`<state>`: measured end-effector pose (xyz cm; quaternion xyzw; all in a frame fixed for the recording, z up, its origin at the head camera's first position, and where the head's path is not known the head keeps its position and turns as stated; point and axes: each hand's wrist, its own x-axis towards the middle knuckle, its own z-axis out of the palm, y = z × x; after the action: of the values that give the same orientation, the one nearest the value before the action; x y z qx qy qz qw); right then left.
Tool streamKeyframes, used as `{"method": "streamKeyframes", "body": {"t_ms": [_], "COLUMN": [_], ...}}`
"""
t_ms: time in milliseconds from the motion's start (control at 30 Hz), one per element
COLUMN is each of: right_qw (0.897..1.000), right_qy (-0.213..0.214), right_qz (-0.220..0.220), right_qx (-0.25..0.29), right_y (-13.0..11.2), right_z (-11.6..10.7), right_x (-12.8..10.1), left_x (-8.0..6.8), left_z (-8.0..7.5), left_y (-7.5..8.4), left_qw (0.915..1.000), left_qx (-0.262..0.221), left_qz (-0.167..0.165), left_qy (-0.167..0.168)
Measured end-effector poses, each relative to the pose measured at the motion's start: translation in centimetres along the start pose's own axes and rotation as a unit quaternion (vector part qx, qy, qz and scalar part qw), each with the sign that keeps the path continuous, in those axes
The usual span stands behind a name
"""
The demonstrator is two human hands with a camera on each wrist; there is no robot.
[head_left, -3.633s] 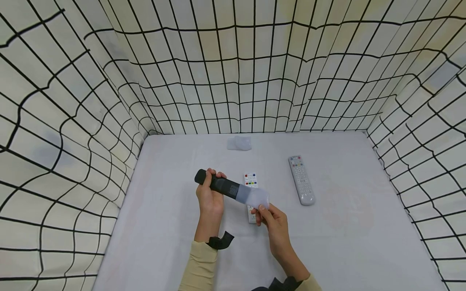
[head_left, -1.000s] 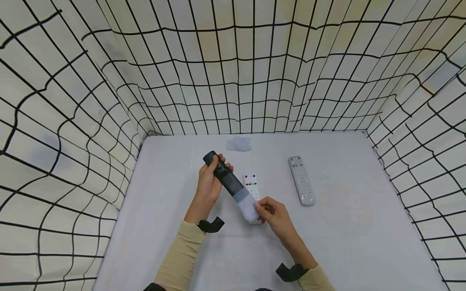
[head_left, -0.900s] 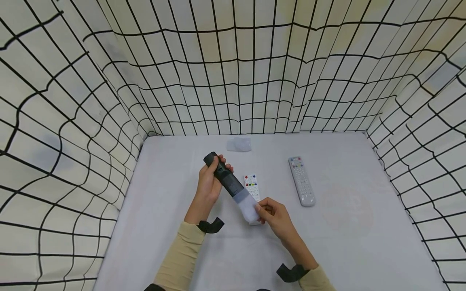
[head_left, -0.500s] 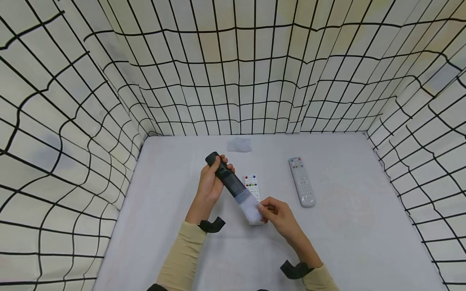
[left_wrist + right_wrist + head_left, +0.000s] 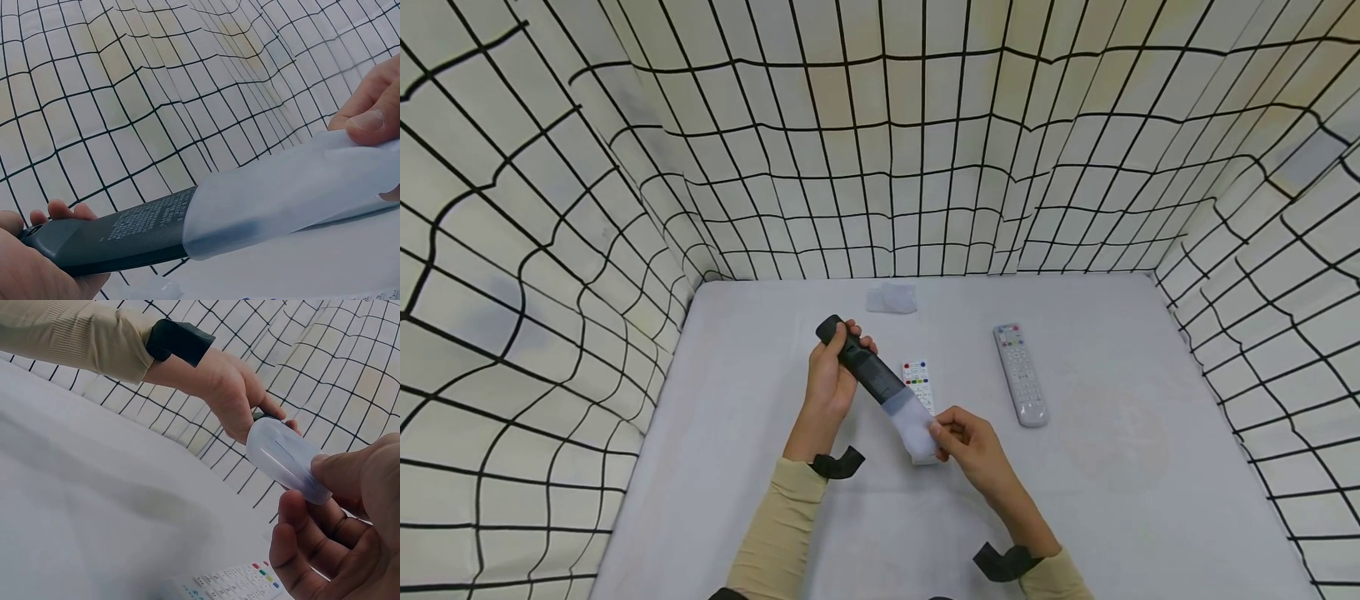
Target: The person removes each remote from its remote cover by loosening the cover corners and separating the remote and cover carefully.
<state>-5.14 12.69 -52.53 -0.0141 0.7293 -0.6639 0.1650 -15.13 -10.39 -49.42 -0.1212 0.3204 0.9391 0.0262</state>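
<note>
while the left hand [image 5: 829, 387] has its grip curled round the far part of a long, black, bar-shaped device [image 5: 874, 377] with pale fine print, the right hand [image 5: 970, 446] pinches the edge of a soft, translucent, whitish plastic cover [image 5: 912, 429] between thumb and fingers. the device is held up above the flat white counter [image 5: 1112, 508], its long axis running on a slant: the bare black end points away from the person and to the left, the covered end back toward the person and to the right. that nearer end sits inside the cover's mouth, though how far in i cannot tell. below the cover, partly hidden by it, lies a slim white remote control with coloured buttons [image 5: 917, 375], its long axis nearly straight away from the person. well to the right rests a larger grey remote control with a glossy clear wrap [image 5: 1021, 375], tilted slightly, its coloured buttons at the far end. near the counter's far edge lies a flat, crumpled, translucent plastic piece [image 5: 892, 297].
</note>
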Motion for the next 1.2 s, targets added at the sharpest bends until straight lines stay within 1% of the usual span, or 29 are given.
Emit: {"method": "streamKeyframes", "body": {"t_ms": [333, 600, 767, 967, 1200], "right_qw": [1.0, 1.0, 1.0, 0.999, 0.999], "right_qy": [-0.005, -0.009, -0.018, -0.022, -0.021], "right_qz": [-0.021, -0.014, -0.02, -0.026, -0.031], "right_qx": [-0.002, -0.012, -0.017, -0.013, -0.005], "right_y": [0.34, 0.46, 0.55, 0.66, 0.91], "right_z": [-0.1, -0.38, -0.55, -0.53, -0.52], "right_x": [-0.19, -0.42, -0.48, -0.57, -0.53], "left_x": [-0.07, -0.09, -0.05, 0.06, -0.18], "left_z": [-0.03, 0.01, -0.06, -0.2, -0.19], "left_y": [-0.12, -0.2, -0.19, -0.18, -0.12], "left_qw": [1.0, 0.9998, 0.9998, 0.9998, 0.9998], "left_qx": [0.001, -0.004, 0.0, 0.007, 0.009], "left_qz": [-0.008, -0.015, -0.018, -0.02, -0.017], "left_qy": [0.002, 0.007, 0.004, 0.001, -0.002]}}
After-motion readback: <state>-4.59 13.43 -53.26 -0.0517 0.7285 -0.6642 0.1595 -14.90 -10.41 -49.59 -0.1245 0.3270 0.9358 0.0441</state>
